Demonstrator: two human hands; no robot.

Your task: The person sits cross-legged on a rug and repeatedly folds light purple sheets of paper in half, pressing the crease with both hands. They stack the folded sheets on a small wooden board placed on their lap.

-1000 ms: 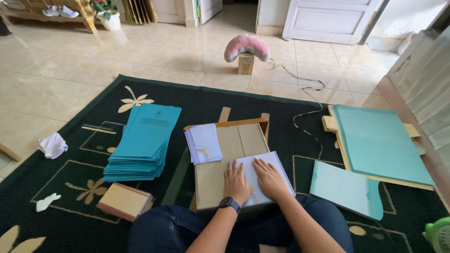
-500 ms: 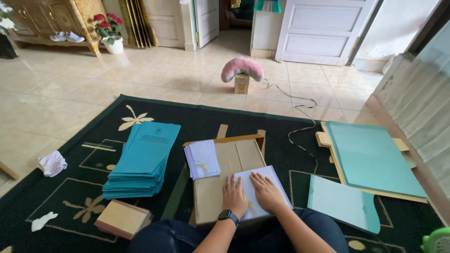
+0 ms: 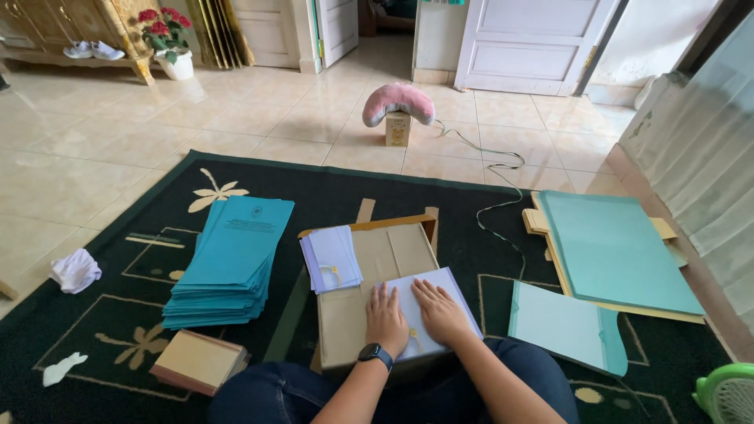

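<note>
Head view, left to right: a crumpled white cloth [image 3: 75, 270] lies at the edge of the dark green patterned rug [image 3: 471, 212], with a small white scrap [image 3: 63, 367] nearer the bottom corner. Beside them stands a thick stack of teal paper covers [image 3: 232, 261], and in front of it a flat tan box [image 3: 200, 361], partly cut off by the person's dark-trousered knee.

At the centre a flattened brown cardboard board [image 3: 385, 255] carries a small pile of pale lilac sheets [image 3: 331, 257] on its left part. Nearer the person lies a white sheet bundle [image 3: 428, 310], resting on the board's front right corner. The left hand [image 3: 386, 319] — a black watch on its wrist — and the right hand [image 3: 441, 312] both lie flat on this bundle, fingers spread, pressing down and pinching nothing. The bundle's near edge is hidden under the hands and forearms.

Farther right, a pale teal folder [image 3: 567, 326] lies on the rug, then a large teal sheet on tan boards [image 3: 616, 251]. A green fan [image 3: 727, 396] is cut off at the corner.
</note>
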